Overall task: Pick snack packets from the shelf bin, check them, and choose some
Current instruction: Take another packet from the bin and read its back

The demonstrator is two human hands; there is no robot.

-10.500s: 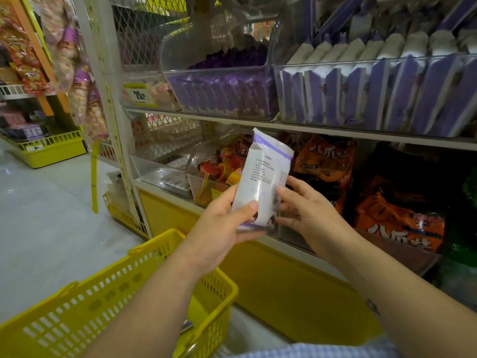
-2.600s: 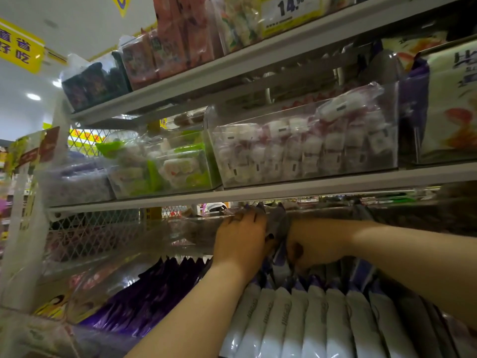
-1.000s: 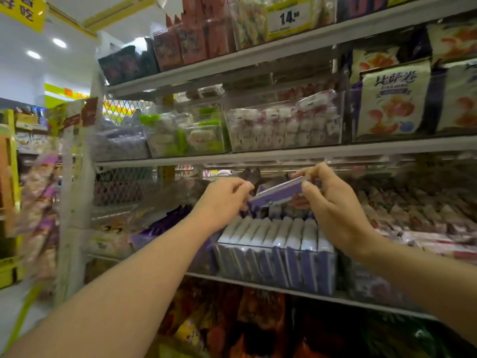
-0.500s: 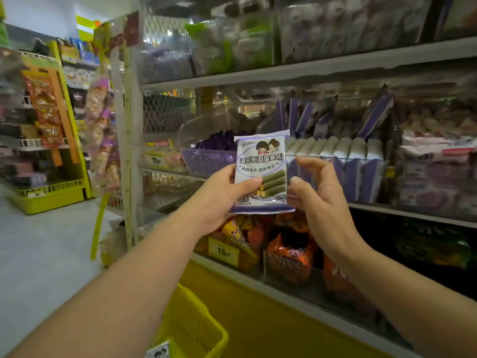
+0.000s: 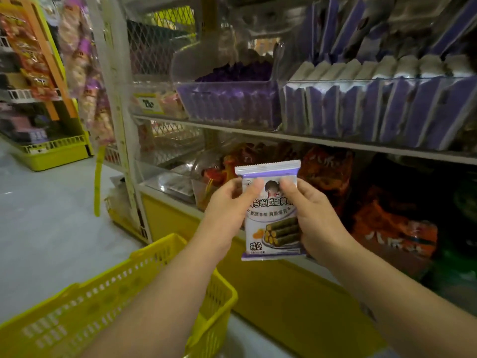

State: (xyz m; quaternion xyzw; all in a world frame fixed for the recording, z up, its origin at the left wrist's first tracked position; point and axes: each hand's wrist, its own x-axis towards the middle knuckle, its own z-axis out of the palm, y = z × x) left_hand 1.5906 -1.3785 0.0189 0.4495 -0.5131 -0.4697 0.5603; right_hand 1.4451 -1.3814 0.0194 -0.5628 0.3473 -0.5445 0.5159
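Now the small purple-and-white plastic snack packet (image 5: 273,228) sits lower than before.
The left hand (image 5: 227,210) and right hand (image 5: 317,220) pinch its top, thumbs in front. It was up by the clear plastic shelf bin (image 5: 361,80); now it is by the orange bags (image 5: 392,228). It shows green rolls.

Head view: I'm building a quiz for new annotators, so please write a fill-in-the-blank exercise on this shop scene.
1. The left hand and right hand together hold exactly ____ packet.
2. The basket at lower left is ____ in colour.
3. The bin above holds stock coloured white and ____.
Missing words: one; yellow; purple.
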